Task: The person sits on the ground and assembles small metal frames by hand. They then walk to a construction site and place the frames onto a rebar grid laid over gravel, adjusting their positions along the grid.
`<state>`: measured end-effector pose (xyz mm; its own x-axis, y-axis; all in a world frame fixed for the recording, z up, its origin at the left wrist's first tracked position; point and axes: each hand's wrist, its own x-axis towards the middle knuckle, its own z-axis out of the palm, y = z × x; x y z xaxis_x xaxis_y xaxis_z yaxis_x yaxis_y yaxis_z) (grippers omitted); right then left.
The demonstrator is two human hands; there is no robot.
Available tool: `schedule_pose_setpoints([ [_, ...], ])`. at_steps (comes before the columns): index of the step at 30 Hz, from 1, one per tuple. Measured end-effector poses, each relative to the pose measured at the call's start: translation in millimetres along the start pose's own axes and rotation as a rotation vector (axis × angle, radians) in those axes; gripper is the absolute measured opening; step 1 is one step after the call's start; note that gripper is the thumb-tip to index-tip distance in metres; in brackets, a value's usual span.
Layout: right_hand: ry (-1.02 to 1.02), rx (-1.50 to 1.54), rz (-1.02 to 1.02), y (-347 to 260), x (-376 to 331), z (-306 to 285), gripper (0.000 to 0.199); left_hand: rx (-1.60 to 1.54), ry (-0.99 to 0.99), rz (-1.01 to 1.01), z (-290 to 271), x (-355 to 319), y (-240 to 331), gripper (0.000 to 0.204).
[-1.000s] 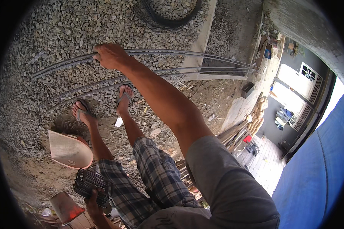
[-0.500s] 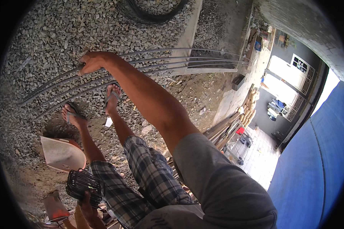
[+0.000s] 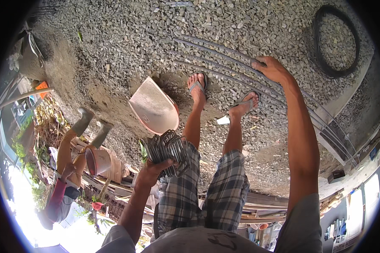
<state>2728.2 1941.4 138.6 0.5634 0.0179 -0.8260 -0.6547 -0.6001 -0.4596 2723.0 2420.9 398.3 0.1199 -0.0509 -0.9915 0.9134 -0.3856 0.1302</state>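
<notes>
My left hand (image 3: 151,172) is closed around a bundle of rebar stirrups (image 3: 166,147), dark steel rods bent into rectangles, held in front of my left thigh. Out ahead on the right, my right hand (image 3: 275,69) is closed on one of several long steel rebars (image 3: 223,54). These grey bars run side by side over the gravel, bowed in this view, from the middle toward the right edge. The fingertips of my right hand are partly hidden. My feet in flip-flops stand on the near side of the bars.
A pale, cut-open plastic container (image 3: 154,103) lies left of my feet. A coil of black wire (image 3: 358,46) rests on gravel (image 3: 257,25) at far right. On the left, a person in boots (image 3: 82,120) holds a bucket (image 3: 98,162). Planks (image 3: 266,200) lie behind me.
My view has swung left, bringing the other person and more of my left hand with the stirrups into sight. My right hand stays on the rebar.
</notes>
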Motion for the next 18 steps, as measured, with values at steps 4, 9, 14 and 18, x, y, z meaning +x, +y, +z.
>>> schedule_pose_setpoints([
  [4,0.089,0.037,-0.017,-6.8,-1.7,12.3,0.070,-0.011,-0.025,0.023,-6.2,0.4,3.2,0.018],
  [9,0.181,-0.110,0.074,-30.9,-21.5,11.4,0.058,-0.040,-0.013,0.073,-3.5,4.1,11.3,0.017],
  [14,0.231,-0.105,0.064,-28.5,-28.2,12.0,0.058,0.036,0.033,0.118,-10.5,27.3,23.5,0.019],
  [18,0.213,-0.078,0.040,-36.9,-25.1,21.7,0.060,-0.043,0.024,0.149,-26.6,57.6,39.8,0.021],
])
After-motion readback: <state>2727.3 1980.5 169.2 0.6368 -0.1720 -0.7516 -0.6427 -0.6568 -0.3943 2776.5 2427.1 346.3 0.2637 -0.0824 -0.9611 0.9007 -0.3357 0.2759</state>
